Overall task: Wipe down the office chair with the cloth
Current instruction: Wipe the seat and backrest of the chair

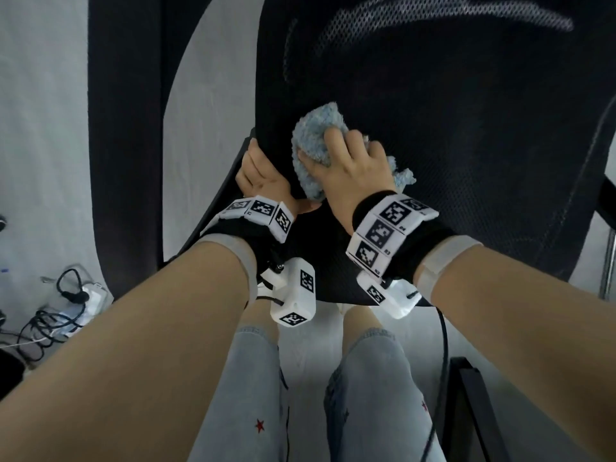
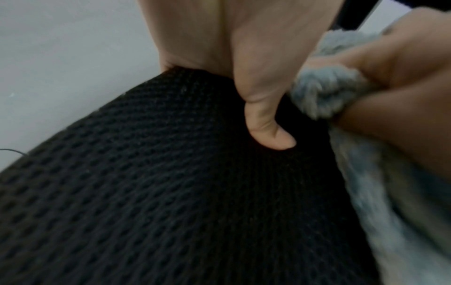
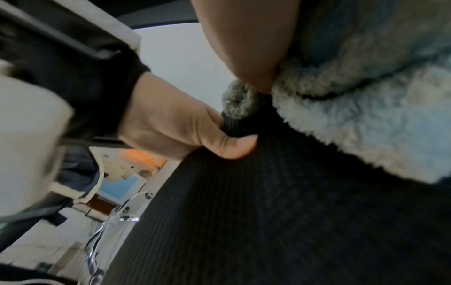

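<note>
The black mesh office chair seat (image 1: 450, 145) fills the middle of the head view. My left hand (image 1: 260, 175) grips the seat's left front edge, thumb on top of the mesh (image 2: 171, 192) and fingers curled under the rim. My right hand (image 1: 350, 155) holds a fluffy light-blue cloth (image 1: 313, 135) bunched under its fingers and presses it onto the seat just right of the left hand. In the left wrist view my left hand (image 2: 263, 108) lies beside the cloth (image 2: 324, 96). The right wrist view shows the cloth (image 3: 366, 119) on the mesh (image 3: 268, 212).
The chair's mesh backrest (image 1: 433, 21) rises at the far side, and an armrest frame (image 1: 606, 195) stands at the right. A power strip with tangled cables (image 1: 76, 301) lies on the grey floor at the left. My legs in jeans (image 1: 253, 395) stand below the seat.
</note>
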The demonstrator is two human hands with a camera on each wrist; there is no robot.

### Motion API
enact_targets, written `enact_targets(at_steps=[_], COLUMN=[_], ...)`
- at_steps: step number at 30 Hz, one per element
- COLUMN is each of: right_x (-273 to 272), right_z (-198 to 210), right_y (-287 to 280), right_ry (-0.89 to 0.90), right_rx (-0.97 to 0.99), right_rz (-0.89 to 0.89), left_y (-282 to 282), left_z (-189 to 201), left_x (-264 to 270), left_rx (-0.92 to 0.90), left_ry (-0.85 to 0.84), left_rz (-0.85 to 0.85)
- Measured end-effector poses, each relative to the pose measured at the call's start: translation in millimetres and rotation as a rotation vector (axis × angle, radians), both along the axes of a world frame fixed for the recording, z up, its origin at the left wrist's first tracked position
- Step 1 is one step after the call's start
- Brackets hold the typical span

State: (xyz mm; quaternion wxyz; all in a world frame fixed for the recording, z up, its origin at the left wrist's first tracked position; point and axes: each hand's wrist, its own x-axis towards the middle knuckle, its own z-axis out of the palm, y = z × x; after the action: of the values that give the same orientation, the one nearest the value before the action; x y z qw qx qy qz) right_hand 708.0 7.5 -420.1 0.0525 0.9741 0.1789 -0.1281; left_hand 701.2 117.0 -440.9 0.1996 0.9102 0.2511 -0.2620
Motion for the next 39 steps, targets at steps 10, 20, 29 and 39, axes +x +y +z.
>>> enact_targets(at_steps=[10,20,29,39], right_x=[-6.7,69.1,139.4,114.8], right_z=[45.4,24.0,4.0,8.5], right_y=[-64.8,-31.3,-49.1,-13.0], right_ry=[0.297,0.145,0.088,0.031], right_rx=[0.376,0.373,0.239,0.022], right_rz=[-0.365,-0.285,-0.615,0.168], left_y=[-10.7,-9.3,-3.6,0.5], left_z=[43.7,16.6,14.6,7.1], left_x=[3.6,55.6,57.9,49.7], left_rx=[0.002,-0.097,-0.171,-0.178], left_ry=[0.093,0.04,0.09,0.14], left_rz=[-0.033,-0.013,-0.067,-0.078])
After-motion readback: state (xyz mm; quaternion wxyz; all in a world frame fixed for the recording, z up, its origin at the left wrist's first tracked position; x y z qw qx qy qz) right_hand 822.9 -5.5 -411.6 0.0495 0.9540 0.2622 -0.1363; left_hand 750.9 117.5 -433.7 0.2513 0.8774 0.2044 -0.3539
